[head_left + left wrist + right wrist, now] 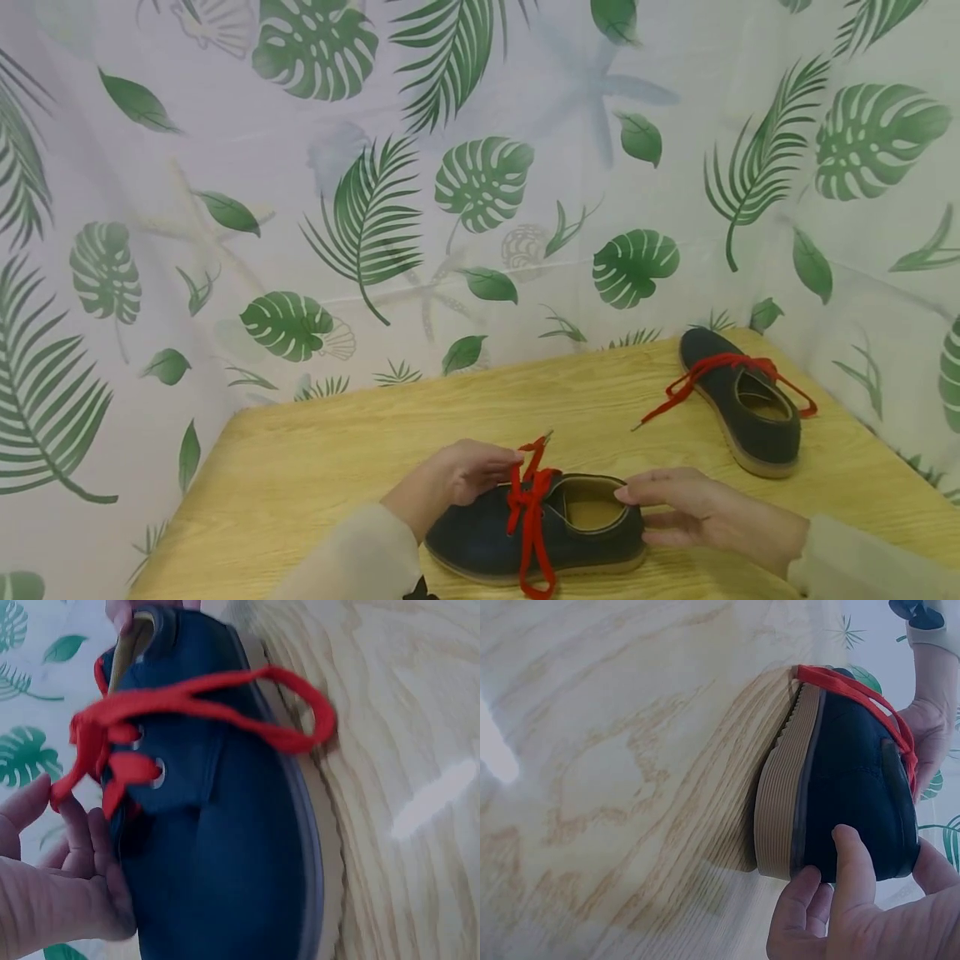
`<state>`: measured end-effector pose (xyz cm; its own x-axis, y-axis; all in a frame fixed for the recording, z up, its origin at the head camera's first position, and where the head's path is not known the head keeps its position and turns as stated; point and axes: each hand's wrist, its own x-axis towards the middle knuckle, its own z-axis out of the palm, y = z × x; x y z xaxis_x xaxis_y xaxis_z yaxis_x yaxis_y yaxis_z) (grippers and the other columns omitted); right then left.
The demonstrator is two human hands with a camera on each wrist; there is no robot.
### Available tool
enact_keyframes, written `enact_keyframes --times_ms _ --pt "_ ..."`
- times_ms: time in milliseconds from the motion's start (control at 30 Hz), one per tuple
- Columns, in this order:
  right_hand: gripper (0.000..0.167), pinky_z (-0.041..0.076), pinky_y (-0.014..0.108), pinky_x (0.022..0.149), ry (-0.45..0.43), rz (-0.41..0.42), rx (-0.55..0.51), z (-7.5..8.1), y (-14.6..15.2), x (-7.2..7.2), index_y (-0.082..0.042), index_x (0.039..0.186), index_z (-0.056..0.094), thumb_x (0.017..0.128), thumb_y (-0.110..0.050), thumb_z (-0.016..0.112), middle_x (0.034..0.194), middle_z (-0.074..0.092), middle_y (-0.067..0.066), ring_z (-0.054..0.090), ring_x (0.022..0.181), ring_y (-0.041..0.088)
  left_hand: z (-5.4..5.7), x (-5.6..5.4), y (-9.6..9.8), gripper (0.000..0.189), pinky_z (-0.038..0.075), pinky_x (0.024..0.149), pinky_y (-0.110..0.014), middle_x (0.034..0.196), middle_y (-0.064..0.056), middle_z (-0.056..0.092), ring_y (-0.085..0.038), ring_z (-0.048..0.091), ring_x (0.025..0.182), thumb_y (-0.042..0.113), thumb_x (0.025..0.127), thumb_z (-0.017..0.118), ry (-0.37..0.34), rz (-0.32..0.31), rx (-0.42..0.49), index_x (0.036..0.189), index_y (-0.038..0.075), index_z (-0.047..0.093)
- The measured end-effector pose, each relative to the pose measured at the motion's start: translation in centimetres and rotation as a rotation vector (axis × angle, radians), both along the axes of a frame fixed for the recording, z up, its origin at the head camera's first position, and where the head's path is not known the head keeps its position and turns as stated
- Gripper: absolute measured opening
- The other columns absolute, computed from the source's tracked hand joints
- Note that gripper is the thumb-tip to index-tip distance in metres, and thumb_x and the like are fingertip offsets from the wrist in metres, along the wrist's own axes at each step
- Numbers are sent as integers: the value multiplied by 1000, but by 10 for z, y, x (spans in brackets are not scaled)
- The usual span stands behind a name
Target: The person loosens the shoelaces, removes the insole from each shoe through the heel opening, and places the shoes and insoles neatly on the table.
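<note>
A dark blue shoe (480, 533) with a tan sole lies on the table, toe to the left. Its red shoelace (534, 533) is tied, and one loop hangs over the near side. My left hand (465, 471) is above the front of the shoe and pinches part of the lace between thumb and forefinger, clearer in the left wrist view, where the hand (71, 870) is beside the shoe. At the heel, my right hand (697, 508) holds the shoe; in the right wrist view its fingers (855, 862) spread around the heel.
Another dark blue shoe (757, 417) with a red lace (731, 362) lies at the back right of the wooden table (337, 467). A leaf-patterned cloth (450, 208) hangs behind and at both sides.
</note>
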<state>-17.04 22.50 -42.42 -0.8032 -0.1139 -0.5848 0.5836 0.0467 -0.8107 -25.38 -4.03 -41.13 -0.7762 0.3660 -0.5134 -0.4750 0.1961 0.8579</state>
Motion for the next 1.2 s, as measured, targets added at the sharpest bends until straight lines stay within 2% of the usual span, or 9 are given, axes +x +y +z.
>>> enact_keyframes --times_ms 100,200,333,467,667,867,967,1100,1200 --pt "64 55 37 84 9 8 0 1 1 1 7 137 39 87 -21 68 141 32 32 37 126 51 0 2 9 26 19 113 -49 94 -6 72 -31 57 113 17 90 64 25 -13 10 109 -1 67" --pt "63 55 37 83 13 1 2 2 1 2 6 136 41 87 -21 69 140 33 32 39 125 50 -2 6 14 16 14 111 -56 76 7 68 -24 60 103 19 92 62 70 52 70 94 7 72" --pt "60 56 35 79 19 -12 13 2 1 3 5 134 44 86 -21 69 137 38 29 48 118 45 -5 15 13 20 13 113 -55 85 4 71 -19 64 99 16 96 56 120 166 235 104 2 67" --pt "56 57 33 77 27 -5 17 2 2 4 5 131 47 86 -21 69 135 41 28 56 111 37 -4 19 10 34 25 114 -47 104 -4 71 -14 66 101 15 100 46 119 166 349 128 -4 52" --pt "60 57 33 77 21 -11 10 1 1 4 5 133 45 86 -20 70 135 41 28 55 112 37 2 21 7 37 46 99 -36 109 -7 69 -15 65 101 18 99 50 57 142 402 129 -4 51" --pt "62 57 36 79 22 -17 -8 0 1 4 7 135 41 86 -19 70 136 39 28 50 117 43 2 27 5 39 45 100 -35 123 -12 63 -16 63 106 19 99 51 -3 152 419 132 -2 50" --pt "61 56 36 79 21 -20 -7 1 0 4 7 135 42 86 -18 70 136 39 28 49 117 44 0 29 2 43 41 104 -38 129 -12 59 -14 63 104 20 100 49 -28 213 452 137 0 43" --pt "58 56 38 80 23 -16 1 2 0 4 6 133 45 85 -17 70 135 42 27 51 116 42 -3 30 -2 44 36 108 -40 120 -7 65 -13 64 101 19 101 47 -56 341 499 139 0 37" --pt "55 56 40 81 33 -10 10 3 0 4 5 131 48 85 -16 70 133 45 27 56 112 38 -4 32 -4 45 35 109 -39 119 -9 65 -19 62 110 18 101 45 -70 436 524 141 0 34"
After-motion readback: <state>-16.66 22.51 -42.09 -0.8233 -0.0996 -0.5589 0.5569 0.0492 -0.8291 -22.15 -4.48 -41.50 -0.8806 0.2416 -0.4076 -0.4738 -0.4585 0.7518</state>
